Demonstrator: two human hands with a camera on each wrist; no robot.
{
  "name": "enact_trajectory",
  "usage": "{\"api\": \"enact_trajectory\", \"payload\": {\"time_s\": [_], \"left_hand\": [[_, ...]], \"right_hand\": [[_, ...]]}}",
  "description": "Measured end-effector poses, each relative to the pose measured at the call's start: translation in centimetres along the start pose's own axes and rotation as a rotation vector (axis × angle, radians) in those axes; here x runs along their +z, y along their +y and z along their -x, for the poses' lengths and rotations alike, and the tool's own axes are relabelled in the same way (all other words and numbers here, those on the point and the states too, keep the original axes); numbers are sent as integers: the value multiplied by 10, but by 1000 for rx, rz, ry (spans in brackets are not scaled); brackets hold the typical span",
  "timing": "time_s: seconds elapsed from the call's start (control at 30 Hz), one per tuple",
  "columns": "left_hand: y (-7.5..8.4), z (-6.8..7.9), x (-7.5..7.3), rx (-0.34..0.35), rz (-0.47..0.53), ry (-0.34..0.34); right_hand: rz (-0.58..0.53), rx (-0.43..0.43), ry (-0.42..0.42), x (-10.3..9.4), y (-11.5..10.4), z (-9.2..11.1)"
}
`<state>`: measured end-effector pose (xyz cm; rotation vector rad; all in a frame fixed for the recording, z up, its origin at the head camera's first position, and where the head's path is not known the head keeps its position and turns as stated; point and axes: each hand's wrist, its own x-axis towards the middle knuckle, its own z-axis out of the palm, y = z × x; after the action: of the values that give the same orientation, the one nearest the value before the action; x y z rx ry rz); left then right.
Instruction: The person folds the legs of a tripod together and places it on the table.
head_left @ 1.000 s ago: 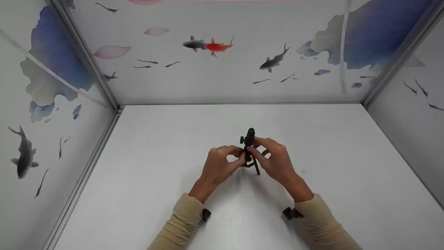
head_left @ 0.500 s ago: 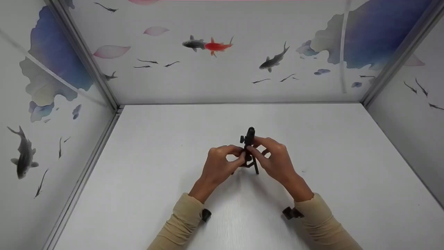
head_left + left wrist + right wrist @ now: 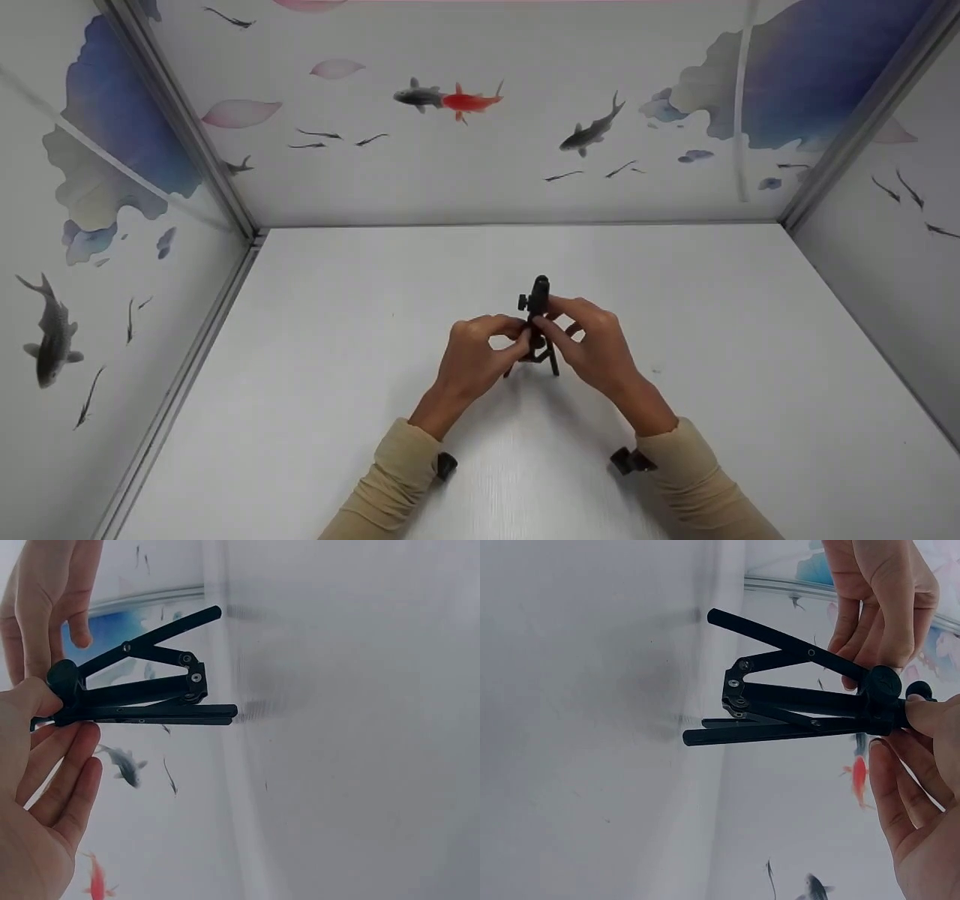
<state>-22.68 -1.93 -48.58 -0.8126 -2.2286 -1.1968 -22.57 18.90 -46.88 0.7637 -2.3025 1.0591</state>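
Observation:
A small black tripod (image 3: 538, 296) is held upright above the table between both hands, its legs (image 3: 172, 630) partly spread and linked to the centre column by hinged braces (image 3: 733, 682). My left hand (image 3: 472, 356) pinches the tripod just below its upper part; in the left wrist view its thumb lies on a round knob (image 3: 63, 682). On the other side, my right hand (image 3: 596, 349) grips the post, with the thumb in front and fingers behind. The fingers hide part of the tripod's collar. Whether the feet touch the table is hard to tell.
The white tabletop (image 3: 337, 420) is bounded by a back wall (image 3: 450, 172) and side walls printed with fish and leaves. Black wrist cameras (image 3: 445, 465) sit at both beige sleeves (image 3: 690, 457).
A tripod leg now shows below my left hand, where none was visible a second ago. The right-hand leg has shifted slightly left. Both hands keep nearly the same place and grip.

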Motion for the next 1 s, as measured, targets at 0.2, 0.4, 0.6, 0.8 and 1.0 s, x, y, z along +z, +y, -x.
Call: {"api": "enact_trajectory", "payload": {"time_s": [0.2,0.4,0.6,0.8,1.0], "left_hand": [[2,0,0,-4,-25,6],[2,0,-1,7,-40,12],[3,0,-1,19,-46,17],[3,0,-2,32,-47,24],[3,0,-1,27,-55,20]], "right_hand": [[-1,-3,6,0,0,0],[1,-7,13,1,0,0],[-6,-8,20,1,0,0],[-5,-9,18,1,0,0],[-18,-16,20,2,0,0]]}}
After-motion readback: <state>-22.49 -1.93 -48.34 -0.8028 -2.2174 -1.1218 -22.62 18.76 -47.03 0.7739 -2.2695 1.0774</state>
